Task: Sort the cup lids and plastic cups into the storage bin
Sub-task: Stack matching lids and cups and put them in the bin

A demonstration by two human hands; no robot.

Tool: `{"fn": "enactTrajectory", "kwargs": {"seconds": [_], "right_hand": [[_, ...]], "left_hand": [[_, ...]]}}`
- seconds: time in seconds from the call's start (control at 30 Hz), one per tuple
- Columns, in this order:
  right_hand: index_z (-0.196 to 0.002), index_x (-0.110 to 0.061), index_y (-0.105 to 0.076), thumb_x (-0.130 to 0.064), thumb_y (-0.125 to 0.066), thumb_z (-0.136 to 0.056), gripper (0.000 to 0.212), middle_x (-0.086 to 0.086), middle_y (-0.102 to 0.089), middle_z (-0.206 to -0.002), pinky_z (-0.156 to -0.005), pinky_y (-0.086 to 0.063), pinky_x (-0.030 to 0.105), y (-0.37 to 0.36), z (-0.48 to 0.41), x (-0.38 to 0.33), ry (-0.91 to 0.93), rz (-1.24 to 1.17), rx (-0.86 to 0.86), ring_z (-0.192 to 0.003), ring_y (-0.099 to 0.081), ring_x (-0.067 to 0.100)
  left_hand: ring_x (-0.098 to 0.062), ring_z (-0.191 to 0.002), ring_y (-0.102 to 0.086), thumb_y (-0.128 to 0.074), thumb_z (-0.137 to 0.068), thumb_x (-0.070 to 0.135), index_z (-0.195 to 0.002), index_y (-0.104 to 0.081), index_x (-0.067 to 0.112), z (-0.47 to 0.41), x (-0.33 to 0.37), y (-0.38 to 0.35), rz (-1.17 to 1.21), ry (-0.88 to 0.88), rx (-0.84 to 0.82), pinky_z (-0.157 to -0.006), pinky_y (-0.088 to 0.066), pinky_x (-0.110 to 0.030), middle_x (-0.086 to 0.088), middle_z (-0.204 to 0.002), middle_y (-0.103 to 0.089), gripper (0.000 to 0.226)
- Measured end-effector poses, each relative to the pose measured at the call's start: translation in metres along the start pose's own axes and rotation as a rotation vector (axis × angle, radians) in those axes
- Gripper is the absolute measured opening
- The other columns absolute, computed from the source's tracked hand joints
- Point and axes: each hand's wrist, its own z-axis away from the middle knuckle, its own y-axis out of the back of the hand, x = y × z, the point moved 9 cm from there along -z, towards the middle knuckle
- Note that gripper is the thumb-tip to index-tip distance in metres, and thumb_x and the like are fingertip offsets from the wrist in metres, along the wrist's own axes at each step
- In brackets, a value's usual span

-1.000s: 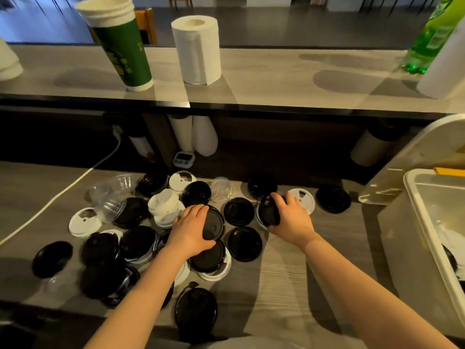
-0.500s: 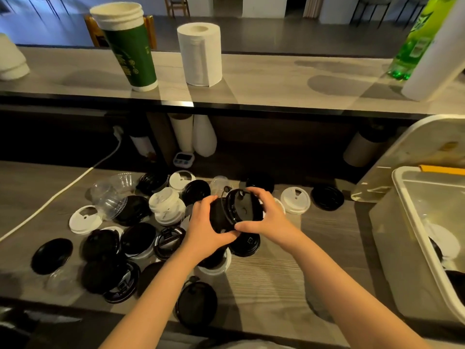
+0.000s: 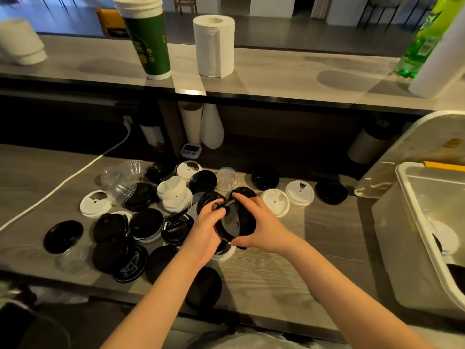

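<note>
Since half a second ago we have tipped the stack of black lids flatter and lowered it, so its top now faces up at us instead of standing on edge between our palms. Our left hand clasps the stack's left side, thumb hooked over the far rim, while our right hand grasps its right side with the fingers curled along the far edge and the thumb along the near one; both hands are closed firmly on the stack (how many lids it holds we cannot tell). It hangs just above the wooden counter, over the middle of the scattered pile. To the left lie more black lids, a small white stack and clear plastic cups tipped on their sides near a white cable. To the right, two white lids sit beside a lone black one. The storage bin stands at the right edge, well apart from our hands, with lids already lying inside. On the far shelf stand a green paper cup and a paper roll.
</note>
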Motion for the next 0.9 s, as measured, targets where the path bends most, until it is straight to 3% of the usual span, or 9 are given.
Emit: {"fn": "enactTrajectory", "kwargs": {"seconds": [0.13, 0.27, 0.4, 0.53, 0.63, 0.77, 0.9], "right_hand": [[-0.148, -0.037, -0.018, -0.025, -0.081, -0.068, 0.103, -0.006, -0.029, -0.132, -0.102, -0.041, 0.026, -0.012, -0.005, -0.008, 0.07, 0.115, -0.028, -0.121, -0.039, 0.011], [-0.149, -0.035, -0.013, -0.02, -0.079, -0.071, 0.104, -0.006, -0.031, -0.132, -0.095, -0.046, 0.026, -0.02, -0.015, -0.002, 0.057, 0.124, -0.09, -0.113, -0.047, 0.014], [-0.148, -0.021, -0.024, -0.019, -0.069, -0.081, 0.081, 0.003, -0.039, -0.137, -0.099, -0.043, 0.032, -0.007, -0.027, 0.026, -0.062, 0.264, -0.003, -0.122, -0.046, 0.021], [-0.141, -0.015, -0.038, -0.026, -0.063, -0.086, 0.061, 0.008, -0.044, -0.136, -0.1, -0.043, 0.036, -0.016, -0.035, 0.044, -0.127, 0.452, 0.007, -0.124, -0.046, 0.026], [-0.147, -0.017, -0.025, -0.033, -0.064, -0.085, 0.075, 0.008, -0.029, -0.149, -0.106, -0.038, 0.037, -0.031, -0.042, 0.034, -0.08, 0.452, 0.029, -0.135, -0.032, 0.027], [-0.151, -0.027, -0.004, -0.043, -0.067, -0.082, 0.095, 0.005, -0.003, -0.159, -0.111, -0.031, 0.046, -0.054, -0.069, 0.018, -0.012, 0.583, -0.071, -0.145, -0.008, 0.031], [-0.151, -0.027, -0.003, -0.044, -0.069, -0.08, 0.098, 0.008, -0.007, -0.157, -0.109, -0.034, 0.049, -0.069, -0.091, 0.019, -0.02, 0.647, -0.147, -0.142, -0.013, 0.035]], "left_hand": [[-0.021, -0.104, -0.062, -0.043, -0.089, -0.011, -0.125, -0.048, 0.011, 0.001, 0.002, 0.026, -0.091, -0.055, 0.119, -0.072, -0.055, -0.027, -0.013, -0.115, -0.061, 0.042], [-0.021, -0.097, -0.061, -0.039, -0.089, -0.016, -0.125, -0.048, 0.002, 0.006, 0.024, 0.058, -0.128, -0.132, 0.281, -0.071, -0.052, -0.028, -0.012, -0.11, -0.06, 0.042], [-0.028, -0.107, -0.057, -0.042, -0.089, -0.014, -0.122, -0.05, 0.002, 0.015, 0.051, 0.103, -0.186, -0.193, 0.45, -0.078, -0.049, -0.032, -0.015, -0.114, -0.058, 0.037], [-0.029, -0.104, -0.058, -0.047, -0.088, -0.012, -0.128, -0.046, 0.001, 0.023, 0.06, 0.135, -0.189, -0.214, 0.542, -0.079, -0.05, -0.036, -0.016, -0.116, -0.058, 0.042], [-0.025, -0.104, -0.059, -0.052, -0.088, -0.008, -0.132, -0.041, 0.005, 0.028, 0.056, 0.147, -0.151, -0.202, 0.575, -0.082, -0.05, -0.038, -0.013, -0.12, -0.058, 0.048], [-0.024, -0.106, -0.06, -0.054, -0.089, -0.005, -0.133, -0.042, 0.004, 0.03, 0.048, 0.151, -0.125, -0.19, 0.563, -0.083, -0.049, -0.038, -0.015, -0.123, -0.058, 0.047], [-0.027, -0.111, -0.059, -0.054, -0.089, -0.004, -0.135, -0.041, 0.006, 0.03, 0.044, 0.153, -0.126, -0.183, 0.555, -0.083, -0.05, -0.038, -0.016, -0.127, -0.057, 0.049]]}}
